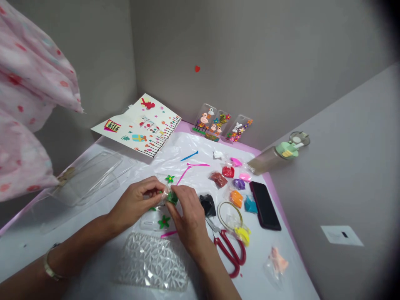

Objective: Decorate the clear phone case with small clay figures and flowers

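Observation:
Both hands meet over the table at a small packet of green clay [172, 197] in clear plastic wrap. My left hand [137, 202] pinches the plastic at the packet's left side. My right hand [189, 212] has its thumb and fingers closed on the green clay. Beneath them lies a clear phone case [146, 221], partly hidden, with a green clay flower [163, 222] with a red centre and another green flower [169, 179] with a yellow centre. A pink modelling tool [183, 175] rests just beyond the hands.
Right of my hands are red-handled scissors [233, 254], a bangle [219, 210], a black clay packet [208, 205], several coloured clay packets and a phone [265, 205]. A textured clear tray [153, 262] lies in front. Left are clear cases [90, 179]; decorated cases [239, 128] lean on the wall.

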A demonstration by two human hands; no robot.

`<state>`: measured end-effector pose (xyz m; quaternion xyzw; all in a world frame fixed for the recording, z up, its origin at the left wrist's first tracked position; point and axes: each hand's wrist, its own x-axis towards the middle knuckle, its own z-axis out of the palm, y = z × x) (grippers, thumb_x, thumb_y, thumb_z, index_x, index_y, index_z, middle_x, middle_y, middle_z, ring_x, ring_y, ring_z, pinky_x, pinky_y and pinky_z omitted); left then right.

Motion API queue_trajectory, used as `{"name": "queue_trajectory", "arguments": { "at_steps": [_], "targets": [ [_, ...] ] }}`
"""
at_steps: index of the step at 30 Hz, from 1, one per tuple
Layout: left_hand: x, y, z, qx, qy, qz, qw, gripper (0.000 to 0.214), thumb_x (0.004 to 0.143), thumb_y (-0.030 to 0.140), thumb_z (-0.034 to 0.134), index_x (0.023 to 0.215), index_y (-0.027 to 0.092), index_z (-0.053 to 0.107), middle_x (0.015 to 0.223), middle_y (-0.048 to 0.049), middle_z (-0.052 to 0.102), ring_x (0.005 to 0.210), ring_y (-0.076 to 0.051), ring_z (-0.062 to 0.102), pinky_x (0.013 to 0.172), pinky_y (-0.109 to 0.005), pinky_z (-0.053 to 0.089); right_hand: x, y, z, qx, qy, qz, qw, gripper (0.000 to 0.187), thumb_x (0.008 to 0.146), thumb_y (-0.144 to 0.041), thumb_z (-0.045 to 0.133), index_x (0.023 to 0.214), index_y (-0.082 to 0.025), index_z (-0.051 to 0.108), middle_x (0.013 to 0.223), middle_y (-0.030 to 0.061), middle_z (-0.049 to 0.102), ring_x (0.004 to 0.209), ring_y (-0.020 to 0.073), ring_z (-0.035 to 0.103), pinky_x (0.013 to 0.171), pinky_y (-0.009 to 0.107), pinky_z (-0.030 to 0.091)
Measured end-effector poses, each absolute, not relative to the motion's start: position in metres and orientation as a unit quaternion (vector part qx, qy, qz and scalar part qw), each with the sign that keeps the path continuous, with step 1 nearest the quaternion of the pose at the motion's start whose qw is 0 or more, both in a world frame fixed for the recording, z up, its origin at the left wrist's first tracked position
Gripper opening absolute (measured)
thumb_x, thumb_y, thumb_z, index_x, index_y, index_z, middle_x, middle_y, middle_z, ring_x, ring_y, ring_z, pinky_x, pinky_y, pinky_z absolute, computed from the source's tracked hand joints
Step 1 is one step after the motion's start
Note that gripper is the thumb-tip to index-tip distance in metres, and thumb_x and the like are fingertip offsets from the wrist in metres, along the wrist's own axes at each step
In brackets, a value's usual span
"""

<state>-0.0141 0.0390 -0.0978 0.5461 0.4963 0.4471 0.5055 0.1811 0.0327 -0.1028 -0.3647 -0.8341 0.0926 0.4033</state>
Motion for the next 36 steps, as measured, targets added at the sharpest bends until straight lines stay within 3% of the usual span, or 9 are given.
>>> {"name": "queue_trajectory", "arguments": {
  "at_steps": [5, 9, 19, 24, 27, 29, 31, 34, 36],
  "targets": [
    [-0.021, 0.044, -0.099, 0.505, 0.479, 0.406, 0.592, 0.021, 0.081, 0.042, 0.083, 0.08, 0.021, 0.082, 0.069, 0.0019, 0.066, 0.058, -0.012, 0.054, 0.058, -0.024, 0.042, 0.183, 0.034, -0.105, -0.367, -0.83, 0.095, 0.41, 0.029, 0.109, -0.015, 0.06, 0.137, -0.019, 0.059, 0.117, 0.0124, 0.075, 0.109, 0.0243, 0.071, 0.095, 0.037, 0.064],
    [-0.027, 0.047, -0.099, 0.45, 0.466, 0.42, 0.636, 0.025, 0.082, 0.045, 0.085, 0.078, 0.021, 0.079, 0.057, 0.0048, 0.062, 0.053, -0.01, 0.052, 0.056, -0.021, 0.041, 0.196, 0.043, -0.114, -0.41, -0.802, 0.057, 0.429, 0.029, 0.109, -0.018, 0.06, 0.137, -0.021, 0.06, 0.12, 0.0123, 0.075, 0.113, 0.0246, 0.071, 0.097, 0.038, 0.063],
    [-0.026, 0.047, -0.099, 0.354, 0.438, 0.479, 0.673, 0.032, 0.08, 0.052, 0.095, 0.09, 0.025, 0.081, 0.073, 0.0021, 0.076, 0.069, -0.013, 0.072, 0.069, -0.019, 0.06, 0.245, 0.082, -0.14, -0.562, -0.711, 0.011, 0.424, 0.016, 0.104, -0.025, 0.057, 0.119, -0.019, 0.059, 0.109, 0.0107, 0.068, 0.096, 0.0238, 0.067, 0.084, 0.037, 0.058],
    [-0.023, 0.045, -0.103, 0.335, 0.435, 0.496, 0.673, 0.035, 0.084, 0.051, 0.094, 0.106, 0.026, 0.084, 0.109, -0.0049, 0.085, 0.09, -0.019, 0.082, 0.083, -0.026, 0.067, 0.251, 0.087, -0.153, -0.555, -0.732, 0.021, 0.394, 0.011, 0.102, -0.02, 0.05, 0.102, -0.02, 0.061, 0.112, 0.0129, 0.068, 0.107, 0.0259, 0.064, 0.091, 0.04, 0.057],
    [-0.021, 0.045, -0.103, 0.33, 0.427, 0.506, 0.673, 0.032, 0.086, 0.046, 0.093, 0.108, 0.023, 0.085, 0.116, -0.0075, 0.084, 0.098, -0.021, 0.081, 0.087, -0.027, 0.068, 0.251, 0.087, -0.157, -0.547, -0.744, 0.023, 0.383, 0.016, 0.103, -0.02, 0.049, 0.101, -0.019, 0.064, 0.114, 0.0143, 0.068, 0.109, 0.0271, 0.063, 0.097, 0.045, 0.057],
    [-0.02, 0.045, -0.102, 0.324, 0.421, 0.517, 0.671, 0.025, 0.086, 0.039, 0.092, 0.103, 0.022, 0.084, 0.109, -0.0057, 0.084, 0.095, -0.019, 0.08, 0.086, -0.025, 0.067, 0.25, 0.086, -0.156, -0.543, -0.746, 0.019, 0.386, 0.017, 0.105, -0.022, 0.05, 0.105, -0.019, 0.067, 0.119, 0.0159, 0.068, 0.115, 0.0286, 0.062, 0.102, 0.048, 0.055],
    [-0.019, 0.044, -0.1, 0.318, 0.413, 0.526, 0.672, 0.015, 0.085, 0.032, 0.088, 0.094, 0.021, 0.082, 0.09, -0.0021, 0.08, 0.08, -0.015, 0.076, 0.075, -0.022, 0.065, 0.246, 0.083, -0.152, -0.537, -0.747, 0.017, 0.392, 0.018, 0.106, -0.022, 0.051, 0.108, -0.018, 0.069, 0.122, 0.0164, 0.069, 0.119, 0.029, 0.062, 0.105, 0.049, 0.054],
    [-0.019, 0.044, -0.097, 0.312, 0.405, 0.524, 0.681, 0.014, 0.086, 0.031, 0.081, 0.082, 0.02, 0.075, 0.066, 0.0033, 0.065, 0.056, -0.009, 0.061, 0.053, -0.016, 0.052, 0.237, 0.076, -0.144, -0.527, -0.749, 0.023, 0.401, 0.018, 0.108, -0.022, 0.053, 0.111, -0.018, 0.07, 0.121, 0.015, 0.071, 0.117, 0.0275, 0.063, 0.105, 0.047, 0.054],
    [-0.02, 0.043, -0.096, 0.31, 0.405, 0.519, 0.686, 0.017, 0.087, 0.034, 0.081, 0.082, 0.019, 0.073, 0.064, 0.0047, 0.062, 0.05, -0.006, 0.054, 0.048, -0.014, 0.044, 0.23, 0.071, -0.139, -0.523, -0.75, 0.031, 0.404, 0.018, 0.109, -0.022, 0.053, 0.113, -0.018, 0.071, 0.121, 0.0141, 0.072, 0.115, 0.0264, 0.065, 0.103, 0.045, 0.054]
  ]
}}
